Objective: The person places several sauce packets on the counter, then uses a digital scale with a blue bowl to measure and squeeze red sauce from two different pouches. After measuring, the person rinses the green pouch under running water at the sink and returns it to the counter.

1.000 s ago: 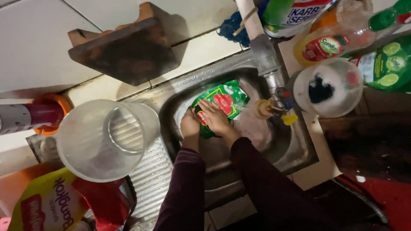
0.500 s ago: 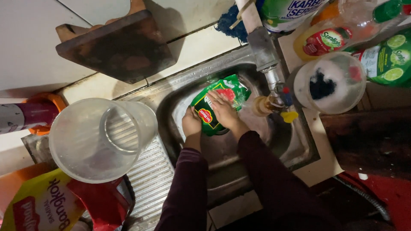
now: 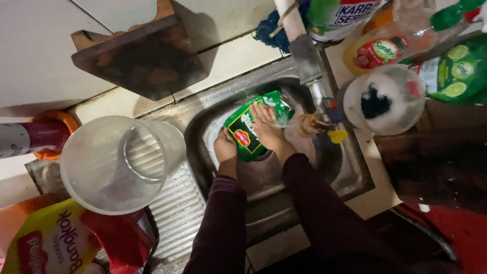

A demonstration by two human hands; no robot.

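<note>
- A green sauce pouch (image 3: pixel 252 128) with a red label is held low in the steel sink (image 3: pixel 350 177), just beside the tap (image 3: pixel 314 86) and above the drain.
- The left hand (image 3: pixel 225 146) grips the pouch's lower left edge, fingers curled round it; the right hand (image 3: pixel 267 127) lies flat across its front, fingers spread toward the top.
- Both dark maroon sleeves (image 3: pixel 314 213) reach up from the bottom edge over the sink's front rim.
- A brass tap fitting with a yellow handle (image 3: pixel 337 136) sits just right of the right hand, close to the pouch's upper corner.
- Right of the tap stands a clear round container (image 3: pixel 384 100) with something dark inside; behind it are an orange dish-soap bottle (image 3: pixel 378 50) and a green refill pack (image 3: pixel 454 71).
- On the ribbed draining board (image 3: pixel 175 213) to the left stands a large clear plastic jug (image 3: pixel 119 162), near the left arm.
- A dark wooden board (image 3: pixel 144 61) leans behind the sink.
- A yellow and red packet (image 3: pixel 61 243) lies at the lower left, below the jug.
</note>
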